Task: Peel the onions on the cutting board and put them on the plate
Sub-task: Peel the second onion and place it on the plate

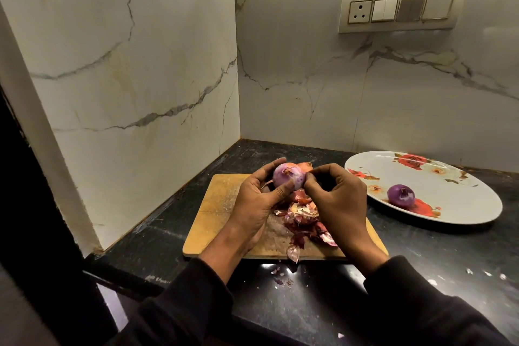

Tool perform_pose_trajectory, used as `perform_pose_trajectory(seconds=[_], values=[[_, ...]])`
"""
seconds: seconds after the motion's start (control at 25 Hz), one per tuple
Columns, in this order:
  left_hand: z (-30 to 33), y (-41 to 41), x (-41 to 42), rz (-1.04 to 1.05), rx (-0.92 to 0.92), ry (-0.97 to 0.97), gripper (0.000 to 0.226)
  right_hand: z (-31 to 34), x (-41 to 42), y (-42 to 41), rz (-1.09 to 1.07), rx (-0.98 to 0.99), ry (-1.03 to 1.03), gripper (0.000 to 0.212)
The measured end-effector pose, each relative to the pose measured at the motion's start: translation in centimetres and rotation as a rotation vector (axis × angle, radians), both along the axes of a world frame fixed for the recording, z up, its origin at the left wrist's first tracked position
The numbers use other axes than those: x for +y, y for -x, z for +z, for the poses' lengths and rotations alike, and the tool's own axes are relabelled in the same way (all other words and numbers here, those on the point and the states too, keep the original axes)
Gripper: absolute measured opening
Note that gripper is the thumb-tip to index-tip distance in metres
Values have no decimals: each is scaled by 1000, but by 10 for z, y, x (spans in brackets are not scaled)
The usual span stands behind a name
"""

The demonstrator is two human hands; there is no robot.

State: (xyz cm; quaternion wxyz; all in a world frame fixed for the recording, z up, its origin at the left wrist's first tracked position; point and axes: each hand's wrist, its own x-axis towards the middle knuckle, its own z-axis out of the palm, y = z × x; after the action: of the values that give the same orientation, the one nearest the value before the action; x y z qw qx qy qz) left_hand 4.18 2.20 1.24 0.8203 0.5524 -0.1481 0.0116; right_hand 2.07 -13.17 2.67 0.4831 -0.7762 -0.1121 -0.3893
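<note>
The red onion (288,178) sits cupped in my left hand (254,199) above the cutting board (216,205), my right hand (337,191) pinching skin at its right side, plate (463,205) further right.

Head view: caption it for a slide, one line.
Both hands, left and right, peel an onion over the board; one peeled onion on the plate.
</note>
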Motion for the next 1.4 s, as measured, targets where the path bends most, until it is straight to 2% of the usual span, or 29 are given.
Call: perform_pose_trajectory(seconds=[0.32,0.44,0.56,0.64,0.72,0.8,0.92,1.0,1.4], values=[[7,4,-1,-52,73,154,51,-4,-9,-8,-44,111,-67,5],[7,3,-1,-52,99,184,47,-9,-13,-15,-88,195,-72,11],[7,3,-1,-54,98,189,47,-10,-14,-17,-23,260,-66,21],[6,3,0,-49,95,188,48,-9,-14,-16,25,270,1,18],[6,3,0,-36,90,179,48,-7,-11,-13,59,257,48,11],[6,3,0,-28,85,162,46,-4,-9,-10,99,199,-1,8],[4,3,0,-37,81,123,44,-2,-9,-8,197,113,-90,21],[3,2,0,-52,63,84,41,-1,-8,-6,231,80,-56,23],[3,5,-2,-28,7,1,45,-1,-9,-3,148,-20,95,20]])
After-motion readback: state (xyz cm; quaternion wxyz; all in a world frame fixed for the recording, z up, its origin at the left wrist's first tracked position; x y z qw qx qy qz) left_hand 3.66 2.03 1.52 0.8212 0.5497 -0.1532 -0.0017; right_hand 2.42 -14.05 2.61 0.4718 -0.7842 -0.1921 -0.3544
